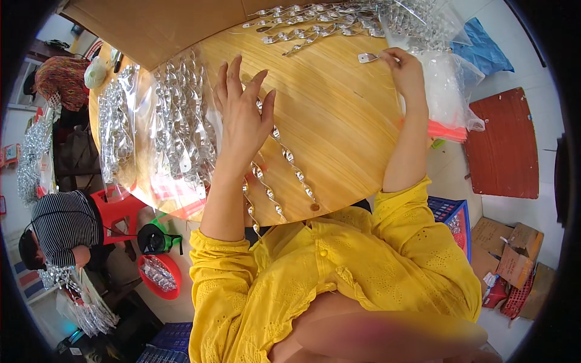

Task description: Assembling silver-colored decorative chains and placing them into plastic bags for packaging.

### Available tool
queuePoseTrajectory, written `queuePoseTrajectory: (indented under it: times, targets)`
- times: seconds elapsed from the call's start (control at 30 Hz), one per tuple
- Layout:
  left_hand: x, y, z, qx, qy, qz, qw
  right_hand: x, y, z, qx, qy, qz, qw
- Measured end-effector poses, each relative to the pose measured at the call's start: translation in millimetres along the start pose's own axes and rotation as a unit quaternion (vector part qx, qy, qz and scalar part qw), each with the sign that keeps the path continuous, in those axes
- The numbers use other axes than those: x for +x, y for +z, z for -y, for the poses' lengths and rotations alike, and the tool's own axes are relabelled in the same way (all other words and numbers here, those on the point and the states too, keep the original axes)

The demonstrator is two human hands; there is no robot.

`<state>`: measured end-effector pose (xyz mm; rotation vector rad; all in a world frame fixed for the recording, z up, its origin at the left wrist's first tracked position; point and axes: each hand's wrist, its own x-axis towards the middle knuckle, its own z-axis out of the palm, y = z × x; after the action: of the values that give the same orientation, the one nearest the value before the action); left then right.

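Note:
My left hand [242, 115] hovers over or rests on the near left of the round wooden table, fingers spread apart. Beneath and beside it, a few twisted silver strips [290, 158] run toward the table's near edge, their upper ends partly hidden by the hand. At the right side, my right hand [404, 69] pinches a silver strip [367, 58] between thumb and fingertips; only its flat end with a small hole shows. More twisted strips [327, 27] lie loose at the far edge.
Clear bags of twisted strips [181, 121] cover the table's left side. A cardboard box [157, 27] stands at the far left, and clear plastic bags [439, 85] pile up at the right edge. Two people sit at the left, near a red stool [115, 218] and a red basin [160, 276].

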<state>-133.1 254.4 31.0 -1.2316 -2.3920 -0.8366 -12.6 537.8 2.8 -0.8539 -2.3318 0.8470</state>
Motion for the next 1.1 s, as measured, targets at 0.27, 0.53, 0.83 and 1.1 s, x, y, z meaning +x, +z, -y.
queuePoseTrajectory:
  times: [0.27, 0.53, 0.83, 1.1]
  targets:
    - [1, 1, -3, -0.001, 0.012, 0.002, 1.000, 13, 28, -30, -0.093, -0.110, -0.045, 0.989]
    - [5, -2, -6, -0.109, 0.018, -0.026, 0.993, -13, 18, 47, 0.160, -0.125, -0.074, 0.976]
    - [1, -6, -15, -0.482, -0.007, 0.011, 0.876, -73, 42, 123, 0.241, -0.379, -0.015, 0.893]
    - [4, -12, 8, -0.708, 0.053, -0.124, 0.694, -80, 32, 125, 0.381, -0.348, -0.012, 0.856]
